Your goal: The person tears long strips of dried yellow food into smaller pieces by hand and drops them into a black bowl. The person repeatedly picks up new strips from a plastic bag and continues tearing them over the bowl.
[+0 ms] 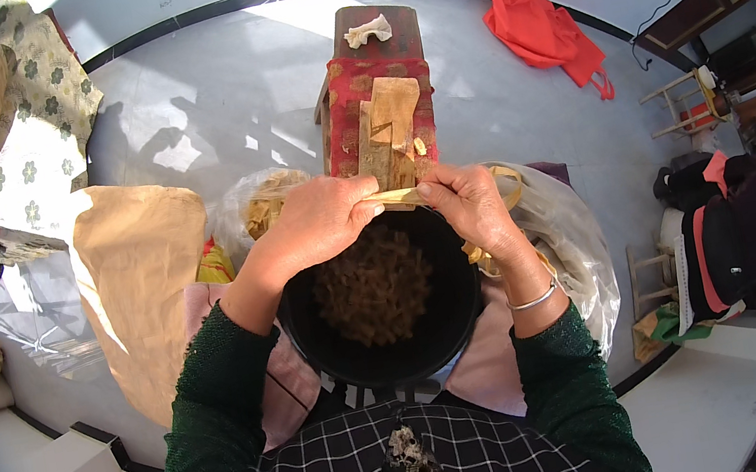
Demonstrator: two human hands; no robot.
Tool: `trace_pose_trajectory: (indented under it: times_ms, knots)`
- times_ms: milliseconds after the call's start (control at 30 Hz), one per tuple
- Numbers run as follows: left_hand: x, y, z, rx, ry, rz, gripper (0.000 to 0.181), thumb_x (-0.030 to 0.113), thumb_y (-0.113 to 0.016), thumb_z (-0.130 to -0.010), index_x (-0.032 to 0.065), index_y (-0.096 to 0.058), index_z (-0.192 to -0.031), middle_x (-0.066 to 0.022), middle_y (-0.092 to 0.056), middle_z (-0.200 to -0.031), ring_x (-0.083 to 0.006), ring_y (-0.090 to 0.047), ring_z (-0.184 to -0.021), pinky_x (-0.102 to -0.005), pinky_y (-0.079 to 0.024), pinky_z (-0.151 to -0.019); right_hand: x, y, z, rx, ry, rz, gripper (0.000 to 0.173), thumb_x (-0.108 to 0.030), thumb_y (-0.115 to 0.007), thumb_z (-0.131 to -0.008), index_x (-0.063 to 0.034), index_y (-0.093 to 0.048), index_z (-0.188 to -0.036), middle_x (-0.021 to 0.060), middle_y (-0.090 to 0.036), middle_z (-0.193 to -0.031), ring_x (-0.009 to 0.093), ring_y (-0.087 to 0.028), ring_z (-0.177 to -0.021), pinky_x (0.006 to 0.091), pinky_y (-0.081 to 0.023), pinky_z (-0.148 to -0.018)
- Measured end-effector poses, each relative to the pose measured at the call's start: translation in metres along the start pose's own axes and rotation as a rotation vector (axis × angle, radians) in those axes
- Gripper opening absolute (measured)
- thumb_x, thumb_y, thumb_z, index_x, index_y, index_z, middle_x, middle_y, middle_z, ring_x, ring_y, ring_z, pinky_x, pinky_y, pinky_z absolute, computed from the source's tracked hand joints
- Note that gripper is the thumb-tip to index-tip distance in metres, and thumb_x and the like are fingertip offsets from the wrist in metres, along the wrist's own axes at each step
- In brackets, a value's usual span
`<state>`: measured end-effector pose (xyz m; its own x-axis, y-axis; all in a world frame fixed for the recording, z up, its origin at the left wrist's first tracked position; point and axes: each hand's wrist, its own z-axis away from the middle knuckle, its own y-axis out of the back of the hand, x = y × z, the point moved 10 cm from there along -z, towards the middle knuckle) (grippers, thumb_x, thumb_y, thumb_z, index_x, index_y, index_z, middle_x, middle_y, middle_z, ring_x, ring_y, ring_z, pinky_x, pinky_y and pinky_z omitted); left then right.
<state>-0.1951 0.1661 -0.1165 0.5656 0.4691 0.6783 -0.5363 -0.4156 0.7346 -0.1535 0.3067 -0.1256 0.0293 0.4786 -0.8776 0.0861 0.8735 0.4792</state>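
A flat, pale yellow strip (398, 196) is stretched level between my two hands. My left hand (315, 220) pinches its left end between thumb and fingers. The other end sits in the fingers of my right hand (469, 209), which wears a bangle on the wrist. Below them stands a black bucket (468, 326) with many small brown pieces (376, 289) at the bottom. Just beyond the strip, a wooden board (371, 151) and a tan wooden block (394, 102) rest on a red patterned cloth (343, 118). More yellow strips (512, 185) hang by my right hand.
The cloth covers part of a wooden bench (377, 9) bearing a crumpled white tissue (368, 31). Clear plastic bags (583, 231) flank the bucket; the left one holds yellow pieces (264, 206). A large brown sheet (147, 289) lies left, a red bag (531, 30) far right.
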Motion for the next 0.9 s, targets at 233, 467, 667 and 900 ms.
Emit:
trace_pose_trajectory:
  times_ms: [233, 467, 667, 900]
  knots:
    - [-0.026, 0.005, -0.021, 0.170, 0.153, -0.141, 0.021, 0.027, -0.061, -0.086, 0.0073, -0.055, -0.080, -0.0156, -0.059, -0.067, -0.0397, -0.057, -0.068, -0.0476, -0.043, -0.059, 0.007, -0.008, -0.029, 0.121, -0.020, 0.414, 0.014, -0.016, -0.066, -0.081, -0.0020, -0.064, -0.078, 0.0206, -0.064, -0.075, 0.038, -0.063, -0.072, 0.0433, -0.050, -0.063]
    - [-0.005, -0.012, 0.012, -0.221, 0.244, -0.208, 0.038, 0.042, -0.057, -0.084, 0.0071, -0.067, -0.072, -0.0141, -0.063, -0.065, -0.0335, -0.064, -0.069, -0.0442, -0.049, -0.064, 0.027, -0.001, -0.023, 0.082, -0.073, 0.244, 0.025, -0.018, -0.062, -0.087, -0.0008, -0.061, -0.070, 0.0126, -0.056, -0.057, 0.023, -0.057, -0.053, 0.0370, -0.047, -0.053]
    - [0.003, -0.049, 0.014, 0.162, 0.178, 1.002, 0.046, 0.040, -0.041, -0.101, -0.0014, -0.059, -0.094, -0.0121, -0.066, -0.082, -0.0154, -0.058, -0.059, -0.0281, -0.049, -0.055, 0.008, -0.086, 0.021, -0.274, -0.576, -1.190, 0.026, -0.028, -0.060, -0.095, -0.0042, -0.063, -0.085, 0.0005, -0.047, -0.058, 0.009, -0.041, -0.044, 0.0226, -0.033, -0.039]
    - [-0.009, 0.003, 0.016, 0.443, 0.168, 1.851, 0.033, 0.037, -0.042, -0.102, 0.0107, -0.047, -0.082, 0.0009, -0.045, -0.067, -0.0144, -0.051, -0.067, -0.0302, -0.048, -0.065, -0.035, -0.095, 0.034, -0.517, -0.499, -1.186, 0.021, -0.022, -0.055, -0.098, -0.0018, -0.060, -0.093, -0.0013, -0.044, -0.064, 0.006, -0.037, -0.049, 0.0193, -0.033, -0.043]
